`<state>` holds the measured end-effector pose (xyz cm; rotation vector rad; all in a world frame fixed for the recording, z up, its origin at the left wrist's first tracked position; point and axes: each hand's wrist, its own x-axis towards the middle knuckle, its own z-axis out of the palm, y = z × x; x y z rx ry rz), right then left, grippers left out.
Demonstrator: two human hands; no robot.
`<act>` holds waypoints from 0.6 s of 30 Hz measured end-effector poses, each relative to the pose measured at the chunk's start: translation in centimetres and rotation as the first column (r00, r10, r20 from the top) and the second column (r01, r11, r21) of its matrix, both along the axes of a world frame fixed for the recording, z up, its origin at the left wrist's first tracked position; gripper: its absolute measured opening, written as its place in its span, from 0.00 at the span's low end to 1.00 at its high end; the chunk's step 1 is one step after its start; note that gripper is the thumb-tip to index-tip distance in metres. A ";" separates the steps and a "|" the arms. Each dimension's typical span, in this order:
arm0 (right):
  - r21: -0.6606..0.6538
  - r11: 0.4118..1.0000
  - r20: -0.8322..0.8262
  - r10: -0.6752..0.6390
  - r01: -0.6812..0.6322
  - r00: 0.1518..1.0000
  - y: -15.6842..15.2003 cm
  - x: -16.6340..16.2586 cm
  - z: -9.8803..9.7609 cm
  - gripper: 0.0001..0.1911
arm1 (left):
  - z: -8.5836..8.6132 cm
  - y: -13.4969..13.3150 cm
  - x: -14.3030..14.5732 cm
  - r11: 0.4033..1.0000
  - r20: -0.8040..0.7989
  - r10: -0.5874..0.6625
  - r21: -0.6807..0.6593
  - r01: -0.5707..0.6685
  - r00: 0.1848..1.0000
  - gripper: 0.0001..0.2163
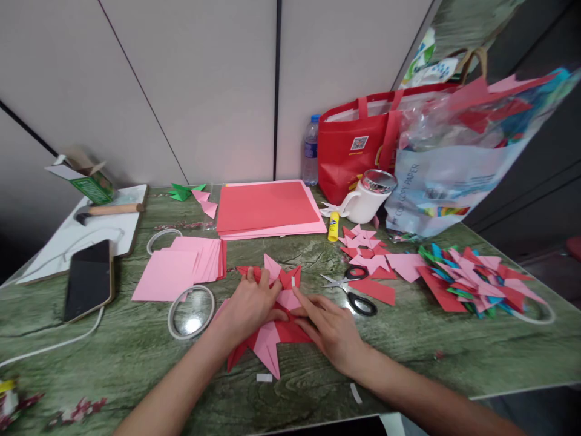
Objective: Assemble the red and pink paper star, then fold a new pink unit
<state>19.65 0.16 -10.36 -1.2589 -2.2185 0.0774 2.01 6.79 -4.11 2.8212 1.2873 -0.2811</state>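
A red and pink folded paper star [272, 330] lies flat on the green marbled table [136, 363]. My left hand [249, 306] rests on its upper left part, fingers bent and pressing the paper down. My right hand [329, 327] lies on its right side, the index finger stretched out along a fold toward the star's middle. Neither hand lifts the star off the table.
Around it lie a roll of clear tape [191, 311], a stack of pink squares [181, 266], red sheets [267, 209], scissors [354, 290], a glue stick [333, 226], a white mug [370, 197], finished stars [472, 281], a phone [88, 280], and bags [358, 145] at the back.
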 end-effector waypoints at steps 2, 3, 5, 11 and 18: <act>0.000 1.000 -0.025 -0.010 0.010 1.000 0.0 -0.1 0.2 0.36 | -0.1 0.0 -0.1 1.000 -0.004 -0.002 0.010 0.002 1.000 0.23; -0.002 1.000 -0.036 -0.013 0.012 0.999 0.0 -0.2 0.3 0.36 | -0.2 0.0 -0.1 1.000 -0.007 -0.005 0.014 0.005 1.000 0.23; -0.006 1.000 -0.051 -0.018 0.018 0.999 -0.1 -0.3 0.3 0.36 | -0.2 0.0 -0.1 1.000 -0.011 -0.008 0.019 0.008 1.000 0.23; -0.012 0.999 -0.056 -0.037 0.036 0.998 -0.3 -0.5 0.3 0.36 | 0.0 0.1 -0.1 1.000 -0.023 -0.011 0.004 0.011 1.000 0.23; -0.011 1.000 0.039 -0.028 0.029 0.999 -0.4 -0.5 -0.2 0.36 | 0.0 0.1 0.0 1.000 -0.041 0.005 0.003 -0.005 0.999 0.22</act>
